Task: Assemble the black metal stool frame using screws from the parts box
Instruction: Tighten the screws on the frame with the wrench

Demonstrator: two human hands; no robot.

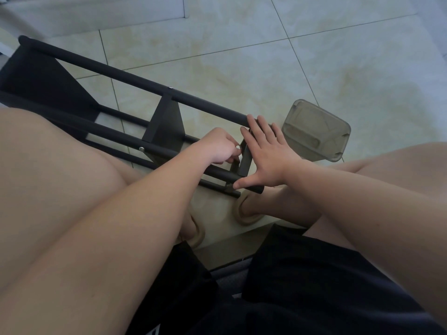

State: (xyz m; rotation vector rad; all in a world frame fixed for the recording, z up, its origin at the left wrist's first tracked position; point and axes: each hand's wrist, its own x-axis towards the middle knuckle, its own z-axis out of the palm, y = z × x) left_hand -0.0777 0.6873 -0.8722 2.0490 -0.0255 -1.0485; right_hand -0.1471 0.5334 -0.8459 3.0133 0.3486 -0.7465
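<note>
Black stool frame: right hand pressed flat, fingers splayed; left hand pinching screw.

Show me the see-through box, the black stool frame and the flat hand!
parts box (316, 131): head view, middle of the clear plastic.
stool frame (121, 74): head view, on the long upper tube.
right hand (268, 155): head view, back of the hand.

We look from head height steeply down and forward, close over our own thighs and forearms, centred on the black metal stool frame lying on pale tiled floor.
</note>
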